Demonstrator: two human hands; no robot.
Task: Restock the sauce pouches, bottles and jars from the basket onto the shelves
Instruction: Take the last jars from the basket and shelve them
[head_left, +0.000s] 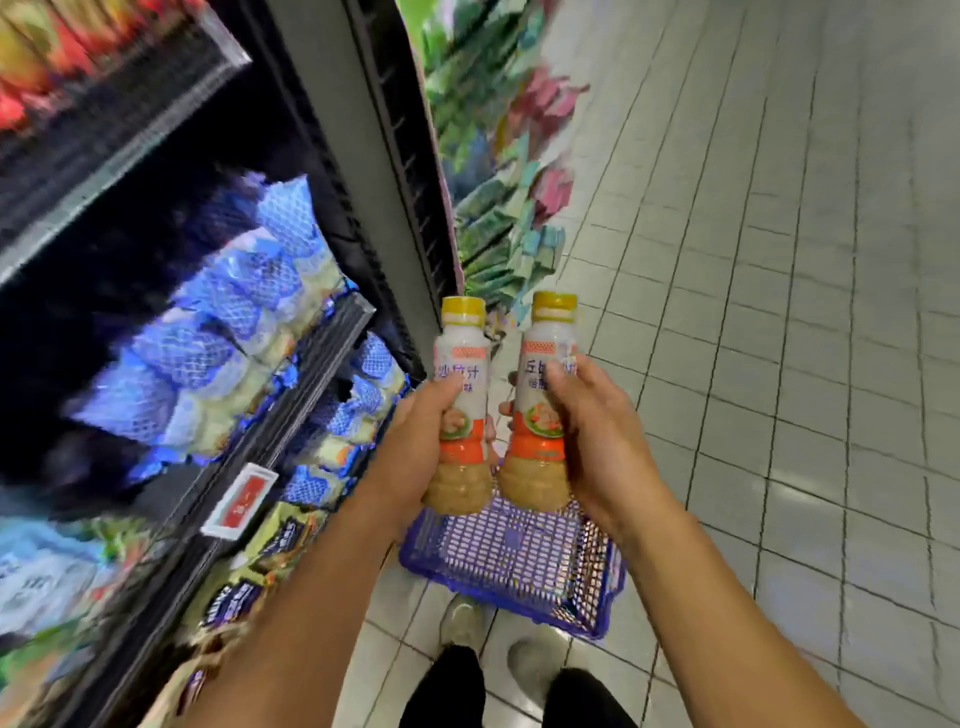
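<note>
I hold two matching sauce bottles upright, side by side, above the basket. Each has a yellow cap, a white and orange label and tan dressing inside. My left hand (415, 447) grips the left bottle (462, 358) round its middle. My right hand (597, 441) grips the right bottle (545, 358) the same way. The purple mesh basket (587, 587) stands on the floor tiles just below the bottles, and I cannot see anything inside it. The shelves (311, 364) run along my left side.
Blue and white pouches (218, 332) fill the shelf at left, blurred by motion. A red and white price tag (240, 500) hangs on the shelf edge. Green and pink packs (498, 171) line the unit further down. Grey floor tiles (779, 260) stretch right. My shoes (462, 621) stand behind the basket.
</note>
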